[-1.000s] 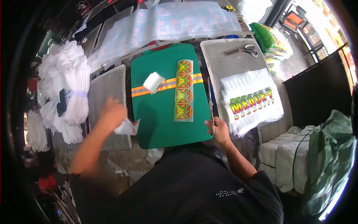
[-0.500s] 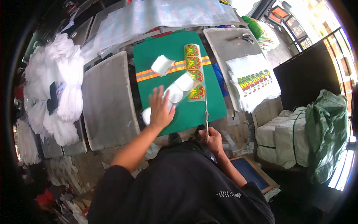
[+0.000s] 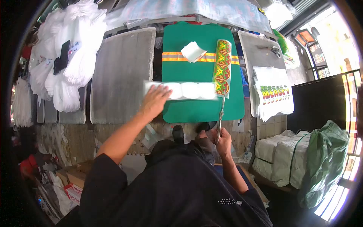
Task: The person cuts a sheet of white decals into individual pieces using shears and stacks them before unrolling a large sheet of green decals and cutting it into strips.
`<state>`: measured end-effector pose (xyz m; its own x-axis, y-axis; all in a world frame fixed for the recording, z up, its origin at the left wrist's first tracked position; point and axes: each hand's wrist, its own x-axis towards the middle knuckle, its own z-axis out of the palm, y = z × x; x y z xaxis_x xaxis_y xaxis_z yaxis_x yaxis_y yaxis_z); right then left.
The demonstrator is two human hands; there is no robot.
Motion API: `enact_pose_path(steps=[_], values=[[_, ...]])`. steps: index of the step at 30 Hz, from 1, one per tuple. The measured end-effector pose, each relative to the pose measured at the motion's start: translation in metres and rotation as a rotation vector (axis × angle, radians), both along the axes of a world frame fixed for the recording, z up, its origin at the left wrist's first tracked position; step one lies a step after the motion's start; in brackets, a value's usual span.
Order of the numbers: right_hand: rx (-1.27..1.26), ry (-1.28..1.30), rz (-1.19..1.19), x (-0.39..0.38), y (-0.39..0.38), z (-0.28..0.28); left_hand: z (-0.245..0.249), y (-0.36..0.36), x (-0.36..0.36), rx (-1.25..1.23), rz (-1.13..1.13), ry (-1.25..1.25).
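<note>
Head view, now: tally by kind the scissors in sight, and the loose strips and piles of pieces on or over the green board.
Scissors: 2 (held scissors in the right hand, other scissors on a grey board)
Loose strips: 2 (printed strip, white strip)
Piles: 1 (white pieces)
Total: 5

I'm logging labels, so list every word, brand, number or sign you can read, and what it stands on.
"MEACE-7": on the white sheets at right; the line beneath is too blurred to read.
Black shirt: pale print, too small to read.
Red-and-white box: lettering too blurred to be sure.
Plastic sheet at top: print too faint.
Sticker strip: any lettering is too small.
</note>
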<state>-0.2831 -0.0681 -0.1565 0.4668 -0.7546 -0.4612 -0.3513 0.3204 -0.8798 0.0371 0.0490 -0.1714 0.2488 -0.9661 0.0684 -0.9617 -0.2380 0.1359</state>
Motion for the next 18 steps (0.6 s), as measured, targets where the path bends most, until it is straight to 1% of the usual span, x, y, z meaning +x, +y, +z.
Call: enact_pose_path(steps=[2, 3, 4, 5, 6, 7, 8, 9, 10, 11, 12, 13, 14, 15, 16, 17, 18], values=[[-0.001, -0.009, 0.022, -0.003, 0.003, -0.004, 0.029, 0.011, 0.006, 0.163, 0.076, -0.012], [-0.02, -0.007, 0.073, -0.008, 0.006, -0.013, 0.021, 0.019, 0.011, 0.17, 0.074, -0.014], [-0.039, -0.005, 0.126, -0.01, 0.009, -0.016, 0.009, 0.028, 0.015, 0.233, 0.062, -0.083], [-0.03, -0.006, 0.126, -0.013, 0.011, -0.019, -0.002, 0.037, 0.016, 0.296, 0.05, -0.15], [-0.019, 0.02, 0.183, -0.015, 0.013, -0.02, 0.003, 0.038, 0.007, 0.303, 0.05, -0.15], [-0.009, 0.047, 0.239, -0.017, 0.014, -0.021, 0.011, 0.034, -0.009, 0.209, 0.067, -0.07], [-0.003, 0.05, 0.241, -0.024, 0.015, -0.03, 0.017, 0.027, -0.022, 0.115, 0.084, 0.01], [-0.015, 0.08, 0.301, -0.032, 0.017, -0.046, 0.017, 0.017, -0.03, 0.065, 0.072, 0.074], [-0.025, 0.112, 0.362, -0.034, 0.019, -0.049, 0.011, 0.005, -0.036, 0.072, 0.073, 0.081], [-0.02, 0.118, 0.365, -0.038, 0.02, -0.051, -0.002, -0.009, -0.04, -0.014, 0.099, 0.149], [-0.007, 0.153, 0.427, -0.037, 0.019, -0.044, -0.016, -0.02, -0.041, -0.102, 0.127, 0.216], [0.003, 0.188, 0.489, -0.035, 0.017, -0.04, -0.032, -0.03, -0.041, -0.102, 0.134, 0.222], [0.005, 0.197, 0.497, -0.034, 0.016, -0.043, -0.05, -0.039, -0.042, -0.084, 0.16, 0.15], [0.134, 0.148, 0.547, -0.03, 0.014, -0.045, -0.054, -0.044, -0.044, -0.067, 0.188, 0.079], [0.265, 0.099, 0.595, -0.027, 0.012, -0.046, -0.058, -0.046, -0.048, -0.066, 0.197, 0.089], [0.26, 0.005, 0.584, -0.023, 0.016, -0.047, -0.062, -0.046, -0.05, -0.093, 0.216, 0.079], [0.263, 0.011, 0.589, -0.016, 0.016, -0.05, -0.062, -0.046, -0.05, -0.118, 0.234, 0.068]])
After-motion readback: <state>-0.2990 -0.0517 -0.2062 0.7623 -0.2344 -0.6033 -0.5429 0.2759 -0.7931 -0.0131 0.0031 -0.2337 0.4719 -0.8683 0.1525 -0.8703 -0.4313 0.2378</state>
